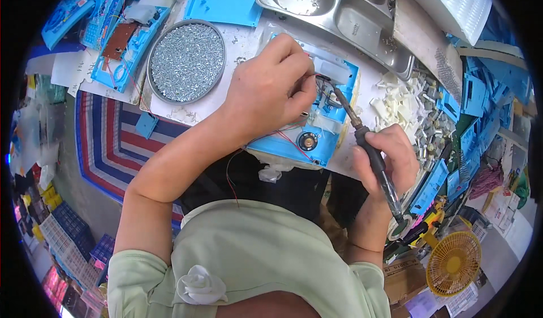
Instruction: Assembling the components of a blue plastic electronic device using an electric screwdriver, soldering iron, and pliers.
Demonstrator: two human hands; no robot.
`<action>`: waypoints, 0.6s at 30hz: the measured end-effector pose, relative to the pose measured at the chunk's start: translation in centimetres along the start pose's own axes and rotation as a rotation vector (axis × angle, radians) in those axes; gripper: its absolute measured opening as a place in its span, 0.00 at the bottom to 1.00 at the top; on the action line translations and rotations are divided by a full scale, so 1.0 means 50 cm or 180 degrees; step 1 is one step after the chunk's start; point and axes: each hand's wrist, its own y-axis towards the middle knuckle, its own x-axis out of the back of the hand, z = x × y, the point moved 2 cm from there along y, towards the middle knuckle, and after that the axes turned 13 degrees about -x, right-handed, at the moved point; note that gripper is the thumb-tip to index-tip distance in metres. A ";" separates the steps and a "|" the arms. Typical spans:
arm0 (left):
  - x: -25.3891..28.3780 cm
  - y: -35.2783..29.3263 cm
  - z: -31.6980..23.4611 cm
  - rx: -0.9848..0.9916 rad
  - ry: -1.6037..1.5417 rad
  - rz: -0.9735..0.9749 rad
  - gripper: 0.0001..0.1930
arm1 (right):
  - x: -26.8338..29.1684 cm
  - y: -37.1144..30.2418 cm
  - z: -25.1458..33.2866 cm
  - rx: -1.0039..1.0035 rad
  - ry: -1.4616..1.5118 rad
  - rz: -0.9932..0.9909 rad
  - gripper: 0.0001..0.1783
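A soldering iron [370,147] with a black handle is gripped in my right hand [393,157]. Its metal tip points up and left, close to some thin dark wires [327,86] over a blue plastic casing [271,145]. My left hand [271,89] is closed in a pinch above this casing, on what looks like one of these wires; the fingers partly hide it. A small round speaker [307,141] sits in the casing's near part, with red wires running beside it. The hand covers much of the casing's left side.
Left of the casing stands a round tray of small screws [186,62]. Behind lies a metal compartment tray [362,21]. White plastic pieces [396,100] and metal parts are heaped at right. More blue casings [133,46] lie at far left. A yellow fan [453,263] stands at lower right.
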 end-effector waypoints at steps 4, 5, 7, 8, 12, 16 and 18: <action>0.026 0.005 -0.035 -0.0470 -0.0133 0.0744 0.12 | 0.039 -0.032 -0.012 -0.0153 0.0217 -0.0306 0.20; 0.032 0.007 -0.043 -0.0670 -0.0215 0.1146 0.14 | 0.047 -0.049 -0.026 -0.0230 0.0407 -0.0506 0.20; 0.025 -0.005 -0.059 -0.0846 -0.0203 0.1808 0.17 | 0.048 -0.060 -0.031 -0.0385 0.0388 -0.0584 0.20; 0.017 -0.010 -0.059 -0.0889 -0.0205 0.1871 0.16 | 0.049 -0.063 -0.033 -0.0462 0.0377 -0.0625 0.20; -0.003 -0.001 -0.024 -0.0551 -0.0887 0.1624 0.11 | 0.039 -0.078 -0.024 -0.0422 0.0326 -0.0666 0.21; 0.013 0.031 -0.034 0.1340 -0.1630 0.1766 0.07 | 0.013 -0.093 -0.017 -0.0823 0.0817 -0.0638 0.21; 0.004 0.015 -0.026 0.0379 -0.1361 0.1664 0.07 | 0.018 -0.096 -0.022 -0.0777 0.1047 -0.0603 0.20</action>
